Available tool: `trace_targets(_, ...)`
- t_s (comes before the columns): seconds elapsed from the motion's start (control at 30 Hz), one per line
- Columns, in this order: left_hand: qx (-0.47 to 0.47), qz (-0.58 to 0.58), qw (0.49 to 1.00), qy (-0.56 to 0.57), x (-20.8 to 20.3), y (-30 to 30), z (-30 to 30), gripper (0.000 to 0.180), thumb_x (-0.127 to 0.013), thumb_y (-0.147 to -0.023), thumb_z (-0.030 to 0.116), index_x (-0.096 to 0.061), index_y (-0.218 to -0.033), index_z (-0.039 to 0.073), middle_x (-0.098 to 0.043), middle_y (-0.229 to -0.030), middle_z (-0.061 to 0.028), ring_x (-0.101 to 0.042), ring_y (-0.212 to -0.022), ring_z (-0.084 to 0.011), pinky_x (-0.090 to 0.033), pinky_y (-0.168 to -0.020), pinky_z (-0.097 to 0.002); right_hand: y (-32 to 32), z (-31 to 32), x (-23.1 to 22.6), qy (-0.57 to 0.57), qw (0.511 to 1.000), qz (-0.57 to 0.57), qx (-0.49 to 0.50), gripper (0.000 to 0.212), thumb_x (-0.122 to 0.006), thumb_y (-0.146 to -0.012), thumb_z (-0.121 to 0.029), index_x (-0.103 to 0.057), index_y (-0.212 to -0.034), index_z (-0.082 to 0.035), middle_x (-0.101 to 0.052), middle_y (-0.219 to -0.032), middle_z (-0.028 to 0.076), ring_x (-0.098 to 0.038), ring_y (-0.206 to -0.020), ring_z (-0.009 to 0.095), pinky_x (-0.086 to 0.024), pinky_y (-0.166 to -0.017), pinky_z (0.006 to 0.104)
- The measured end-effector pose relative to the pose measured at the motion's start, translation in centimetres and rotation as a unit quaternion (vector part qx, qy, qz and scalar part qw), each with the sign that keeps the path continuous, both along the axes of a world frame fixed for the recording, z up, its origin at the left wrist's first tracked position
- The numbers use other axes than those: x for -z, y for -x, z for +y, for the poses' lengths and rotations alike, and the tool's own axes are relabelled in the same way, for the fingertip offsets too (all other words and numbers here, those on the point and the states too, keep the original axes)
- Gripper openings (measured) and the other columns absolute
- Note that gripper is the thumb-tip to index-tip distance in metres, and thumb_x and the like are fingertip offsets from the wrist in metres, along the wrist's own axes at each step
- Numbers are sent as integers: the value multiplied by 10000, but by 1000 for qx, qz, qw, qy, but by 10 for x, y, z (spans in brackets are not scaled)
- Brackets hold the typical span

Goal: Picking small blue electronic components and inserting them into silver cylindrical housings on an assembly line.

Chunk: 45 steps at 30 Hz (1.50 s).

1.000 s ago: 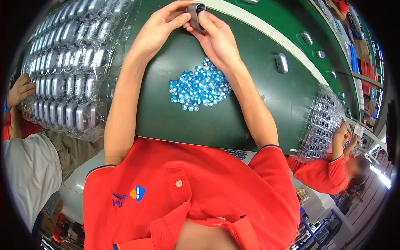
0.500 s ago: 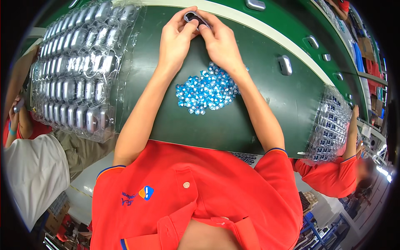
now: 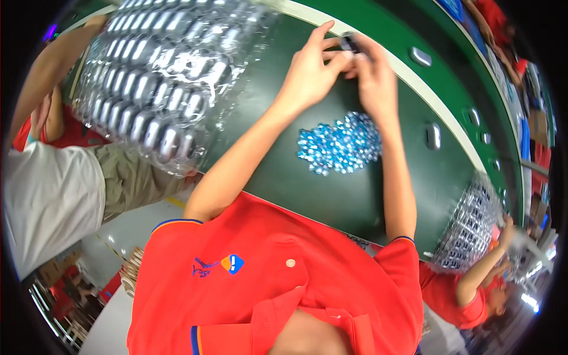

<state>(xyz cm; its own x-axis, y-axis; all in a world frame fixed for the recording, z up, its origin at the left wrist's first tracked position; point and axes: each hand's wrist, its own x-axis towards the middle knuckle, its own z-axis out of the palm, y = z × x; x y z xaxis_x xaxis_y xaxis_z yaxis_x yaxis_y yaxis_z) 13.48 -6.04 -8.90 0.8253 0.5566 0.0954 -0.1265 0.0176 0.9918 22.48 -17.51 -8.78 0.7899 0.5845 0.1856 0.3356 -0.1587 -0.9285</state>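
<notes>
Above the pile of blue beads [image 3: 340, 144], left hand [image 3: 307, 74] and right hand [image 3: 373, 80] are pinching one small dark part [image 3: 349, 42], apparently fitting it; next needs steady alignment.

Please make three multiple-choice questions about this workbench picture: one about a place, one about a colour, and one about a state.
1. Where does the heap of small pieces lie?
A. Just below the two hands
B. Inside the clear tray
C. On the floor

2. What colour are the pieces in that heap?
A. Yellow
B. Shiny blue
C. Black

3. What are the left hand and the right hand doing?
A. Resting flat and apart
B. Holding one small dark part together
C. Lifting the clear tray

Answers: 1 A, the heap sits on the green table beneath both hands; 2 B, they glint blue; 3 B, the fingertips of both hands meet on the part.
</notes>
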Motion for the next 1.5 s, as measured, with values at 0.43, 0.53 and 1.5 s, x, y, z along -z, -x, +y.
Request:
trace_targets(0.43, -163, 378, 703, -581, -69, 203, 180, 327, -606, -962, 170, -612, -1268, 54, -680, -1056, -166, -658, -914, -325, -500, -815, -377, -127, 11, 15, 244, 885, -396, 10, 527, -521, -880, -8, -427, -1392, 73, -412, -1396, 315, -463, -1258, 457, -418, -1066, 447)
trace_targets(0.53, -171, 434, 731, -498, -68, 186, 174, 360, -621, -955, 177, -593, -1293, 58, -669, -1021, -176, -646, -899, -306, -496, -822, -378, -84, -37, -26, 112, 949, -295, -25, 467, -538, -885, -41, -486, -1338, 62, -465, -1350, 324, -504, -1223, 453, -428, -1053, 452)
trace_targets(1.5, 64, -56, 990, 111, 15, 3, 25, 323, -580, -955, 24, -571, -1277, 4, -631, -1201, -93, -647, -1054, -180, -546, -948, -313, -15, -23, -9, -76, 983, 166, -17, 169, -671, -903, -73, -689, -1024, 44, -699, -928, 103, -657, -830, 129, -529, -784, 242)
